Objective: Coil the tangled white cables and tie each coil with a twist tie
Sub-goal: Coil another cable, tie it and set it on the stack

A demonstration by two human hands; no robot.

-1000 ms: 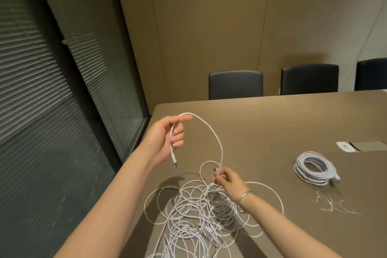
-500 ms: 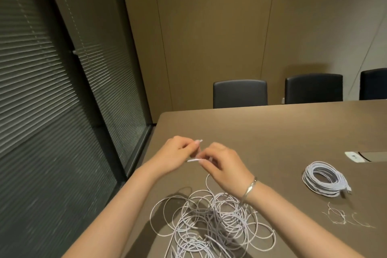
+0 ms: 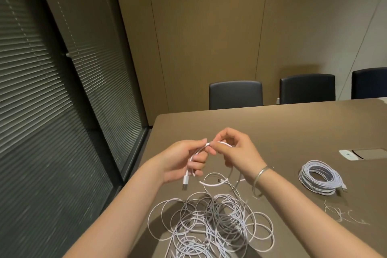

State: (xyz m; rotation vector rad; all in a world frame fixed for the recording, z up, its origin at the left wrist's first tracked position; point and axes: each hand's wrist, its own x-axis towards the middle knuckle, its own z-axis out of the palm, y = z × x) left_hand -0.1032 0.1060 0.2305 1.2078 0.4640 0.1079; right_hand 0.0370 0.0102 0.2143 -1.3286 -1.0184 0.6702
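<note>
- Pinching the thin white cable (image 3: 201,150) between them, left hand (image 3: 184,161) and right hand (image 3: 235,151) hover above the brown table (image 3: 293,128).
- Tangled white cable heap (image 3: 211,222) lies below; tidy white coil (image 3: 320,177) sits well right.

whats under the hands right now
The tangled white cable pile lies on the brown table below the left hand and right hand; the forearms cover its edges.

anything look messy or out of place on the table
Yes: a tangled heap of white cable sprawls near the table edge, below both hands, unlike the neat coil to the right. Loose twist ties lie scattered beside that coil.
</note>
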